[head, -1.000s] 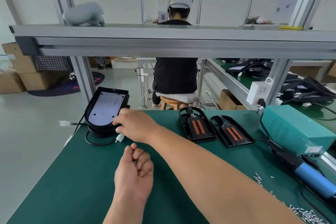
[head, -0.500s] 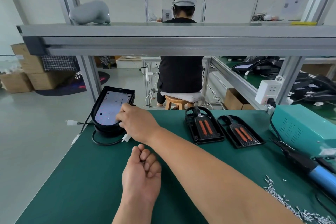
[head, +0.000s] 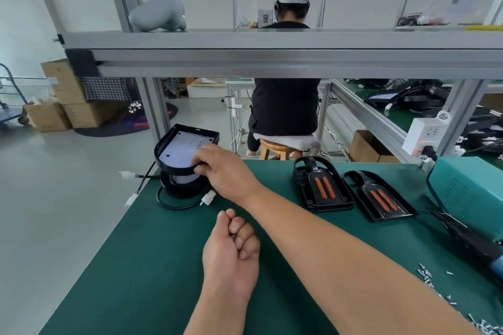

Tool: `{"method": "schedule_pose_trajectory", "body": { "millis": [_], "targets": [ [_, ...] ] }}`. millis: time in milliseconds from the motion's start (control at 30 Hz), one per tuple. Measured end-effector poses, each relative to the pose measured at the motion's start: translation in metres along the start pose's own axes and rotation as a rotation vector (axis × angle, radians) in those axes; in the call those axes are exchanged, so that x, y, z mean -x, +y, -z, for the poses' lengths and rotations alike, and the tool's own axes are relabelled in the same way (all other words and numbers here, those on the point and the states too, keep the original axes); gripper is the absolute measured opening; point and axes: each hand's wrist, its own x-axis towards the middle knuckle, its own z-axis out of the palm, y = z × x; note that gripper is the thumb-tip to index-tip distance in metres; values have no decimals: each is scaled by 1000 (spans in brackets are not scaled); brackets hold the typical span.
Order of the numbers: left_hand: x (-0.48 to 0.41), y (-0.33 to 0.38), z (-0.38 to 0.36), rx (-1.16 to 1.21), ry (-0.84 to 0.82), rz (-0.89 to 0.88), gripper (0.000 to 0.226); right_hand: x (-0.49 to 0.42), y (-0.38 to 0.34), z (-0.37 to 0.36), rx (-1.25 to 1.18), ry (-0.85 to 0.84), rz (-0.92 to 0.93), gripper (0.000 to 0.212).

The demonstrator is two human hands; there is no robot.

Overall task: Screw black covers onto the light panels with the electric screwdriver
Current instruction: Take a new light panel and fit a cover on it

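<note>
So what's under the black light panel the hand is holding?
A second light panel lies under the top light panel that the right hand grips, and a black cable loops out onto the table. The hand and top panel hide most of it.

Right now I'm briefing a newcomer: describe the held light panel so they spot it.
Go to the far left corner of the green mat, by the aluminium post. There the right hand grips the top light panel of a stack. Unlike the black covers alongside, its face is white.
</note>
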Motion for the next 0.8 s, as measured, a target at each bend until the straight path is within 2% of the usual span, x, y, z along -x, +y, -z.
{"method": "schedule_pose_trajectory", "body": {
  "millis": [300, 600, 800],
  "targets": [
    [-1, -1, 2, -43, -19, -1, 20, 28, -14, 30, -174, 234, 4, 9],
    [0, 1, 2, -68, -46, -6, 22, 127, -40, 86, -240, 423, -36, 13],
    [-1, 6, 4, 2, -65, 22, 35, 199, -66, 120, -277, 543, -21, 10]
  ]
}}
